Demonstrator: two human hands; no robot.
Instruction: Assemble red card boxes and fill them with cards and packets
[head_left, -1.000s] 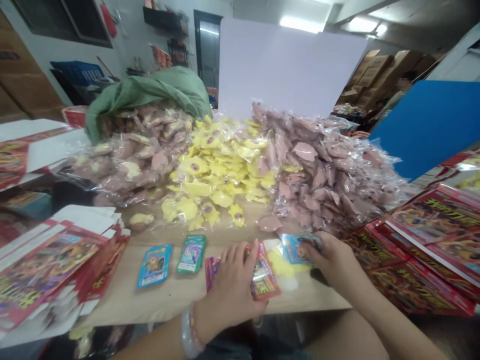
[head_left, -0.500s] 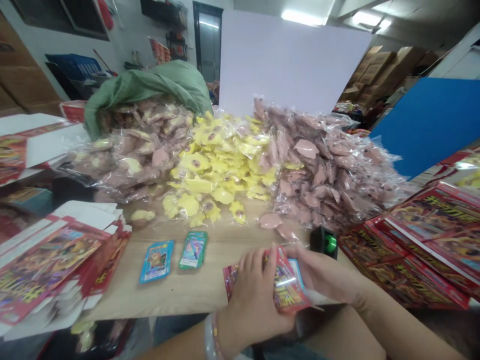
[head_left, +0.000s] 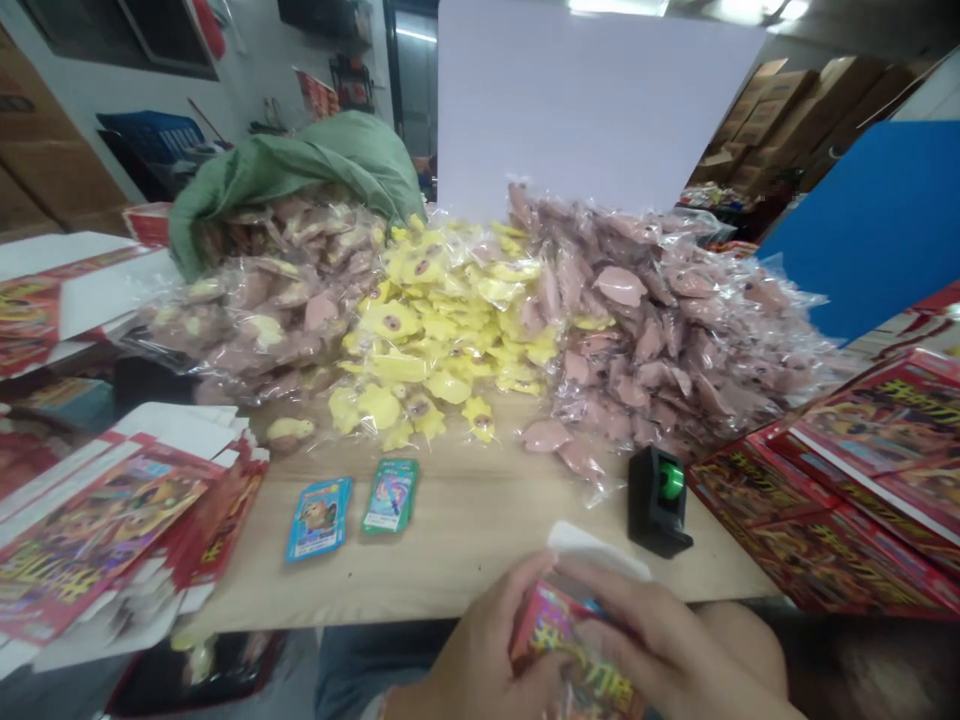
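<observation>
Near the table's front edge, a small red printed cardboard box [head_left: 551, 622] is held between both hands. My left hand [head_left: 487, 640] wraps around its left side, the thumb low on the front. My right hand [head_left: 660, 630] closes over its right side, fingers across the top and front. A white flap [head_left: 596, 545] stands out behind the box's upper end. Something blue shows at the opening, mostly hidden by fingers. Ahead to the left lie a blue-edged card stack [head_left: 319, 518] and a green-edged card stack [head_left: 390, 497].
A black tape dispenser [head_left: 658, 505] with green tape stands right. Behind are bagged yellow toys [head_left: 442, 330] and bagged pink toys [head_left: 630, 350], beside a green sack [head_left: 300, 170]. Flattened red boxes [head_left: 112, 530] lie left; stacked red boxes [head_left: 832, 490] stand right.
Both hands have drawn the box down and closer to me. Its white flap now stands up in view, and the tape dispenser is no longer partly covered by my right hand.
</observation>
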